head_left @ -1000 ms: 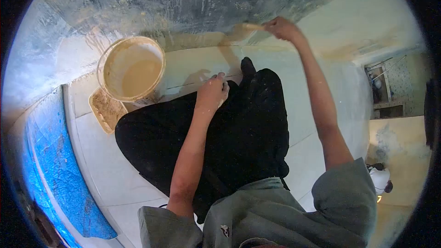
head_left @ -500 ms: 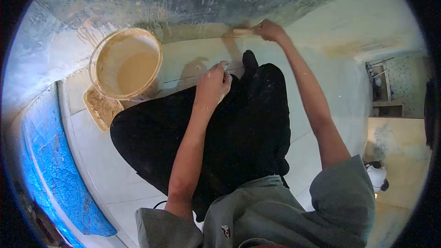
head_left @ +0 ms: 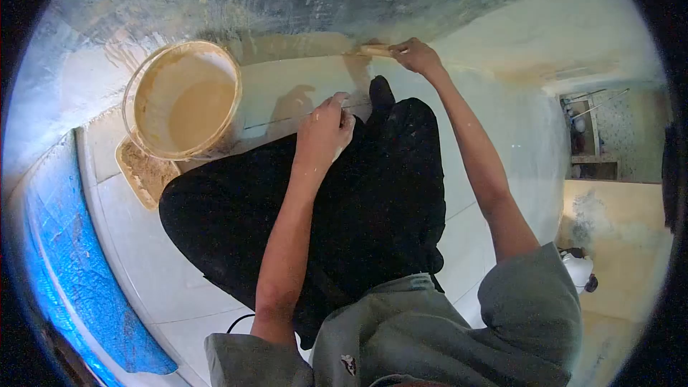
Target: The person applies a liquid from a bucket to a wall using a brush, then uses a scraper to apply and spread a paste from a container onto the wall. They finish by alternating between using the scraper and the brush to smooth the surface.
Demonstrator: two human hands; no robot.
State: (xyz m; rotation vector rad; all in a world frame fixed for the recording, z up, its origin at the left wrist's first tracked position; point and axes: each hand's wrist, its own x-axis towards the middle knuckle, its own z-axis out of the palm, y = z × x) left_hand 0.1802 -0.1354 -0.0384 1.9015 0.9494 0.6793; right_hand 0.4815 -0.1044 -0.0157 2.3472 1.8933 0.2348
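While the right hand grips a tan tool by its end, seemingly for reach, at the wall right of the bucket, the left hand curls nearer that bucket, its contents untellable. Beige liquid sits in the bucket, probably kept close for access, beside a shallow tray of brown, crumbly material.

Moderate light casts a soft hand shadow at upper centre. Edges bend fisheye-fashion into black; far right seems blurred.
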